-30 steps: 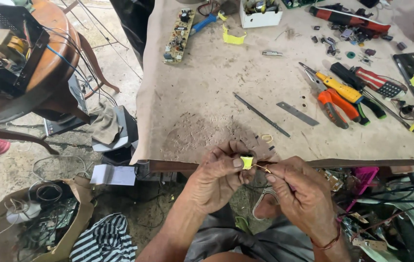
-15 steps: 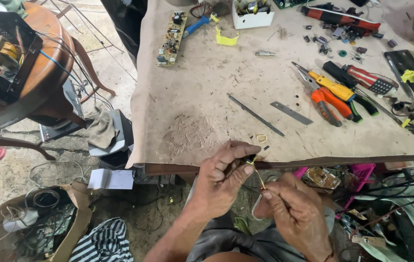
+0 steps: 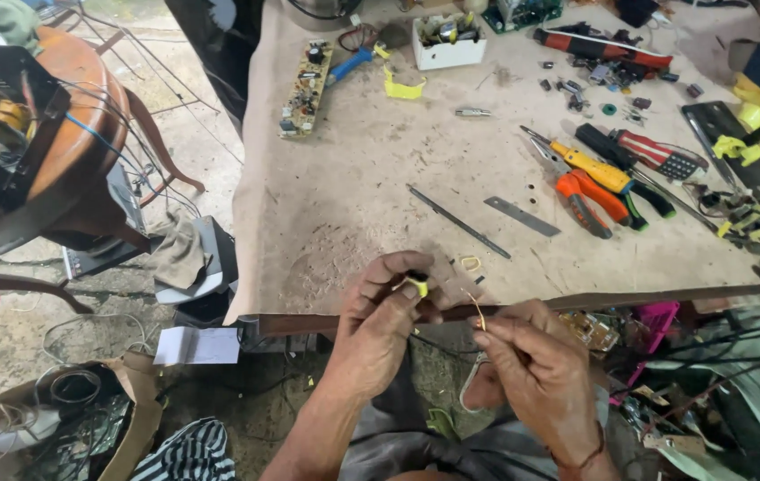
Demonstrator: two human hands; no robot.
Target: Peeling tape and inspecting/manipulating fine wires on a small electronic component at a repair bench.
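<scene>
The left hand (image 3: 386, 312) pinches a small yellow component (image 3: 418, 285) at the bench edge, steadying it. At its three o'clock, the right hand (image 3: 536, 370) pinches a thin copper wire (image 3: 478, 309), drawing it taut. Beyond, at one o'clock, lie orange pliers (image 3: 589, 198) within reach.

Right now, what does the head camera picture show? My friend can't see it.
Two hands work at a table's edge: the left hand pinches a small yellow part, the right hand holds a thin wire. Pliers lie on the workbench.
</scene>
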